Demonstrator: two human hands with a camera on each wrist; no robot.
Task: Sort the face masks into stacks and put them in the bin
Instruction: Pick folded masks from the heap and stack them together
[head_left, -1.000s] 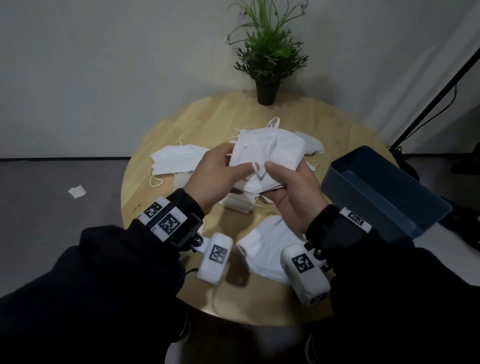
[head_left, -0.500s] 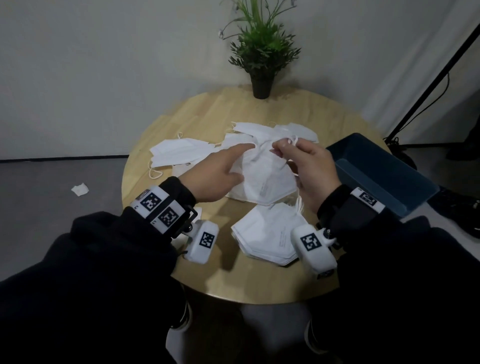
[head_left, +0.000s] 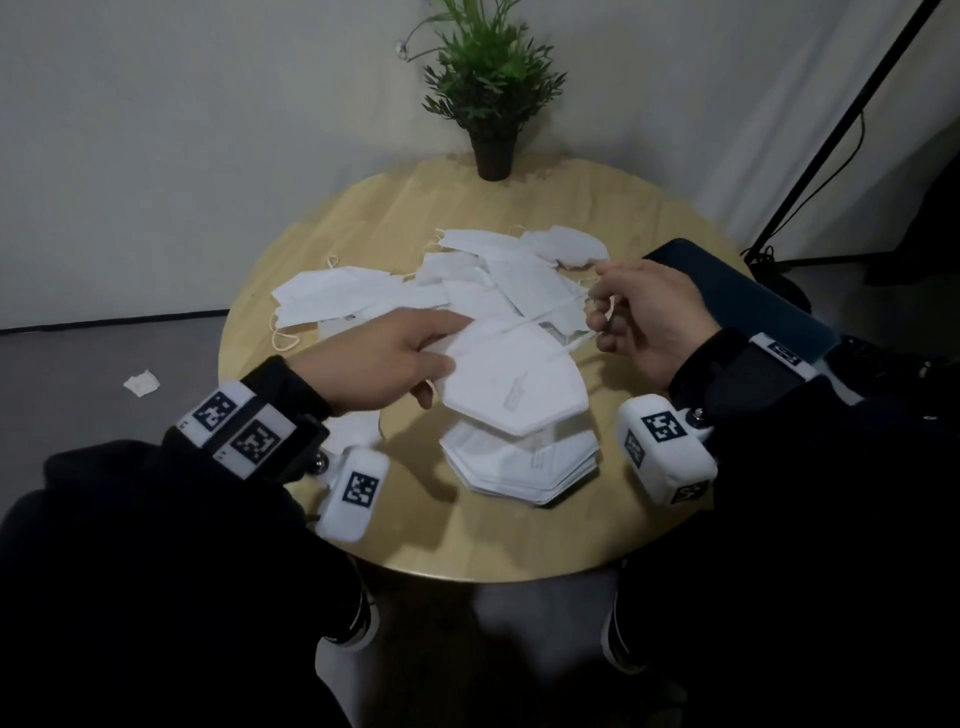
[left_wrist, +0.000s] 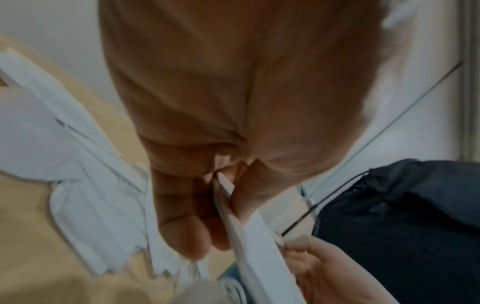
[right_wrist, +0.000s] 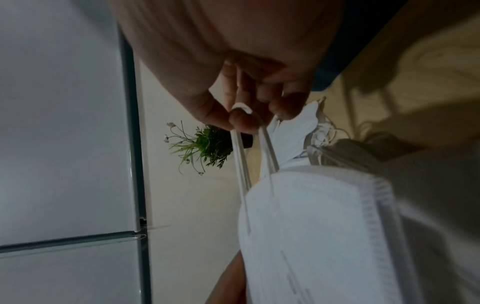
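Observation:
A white folded face mask (head_left: 511, 382) hangs over the round wooden table (head_left: 675, 218), held between both hands. My left hand (head_left: 410, 353) pinches its left edge (left_wrist: 226, 195) between thumb and fingers. My right hand (head_left: 628, 322) pinches its stretched ear loop (right_wrist: 241, 127), which runs taut to the mask (right_wrist: 311, 226). Directly below lies a neat stack of masks (head_left: 519, 462). A loose pile of masks (head_left: 441, 280) is spread across the table's middle. The dark blue bin (head_left: 743, 296) stands at the table's right edge, beyond my right hand.
A potted green plant (head_left: 493, 93) stands at the table's far edge. A scrap of white paper (head_left: 141, 383) lies on the grey floor to the left. A black stand pole (head_left: 831, 124) leans at the right, against a white curtain.
The held mask came down from chest height to just above the stack. My right hand shifted from the mask's body to its ear loop and drew away to the right.

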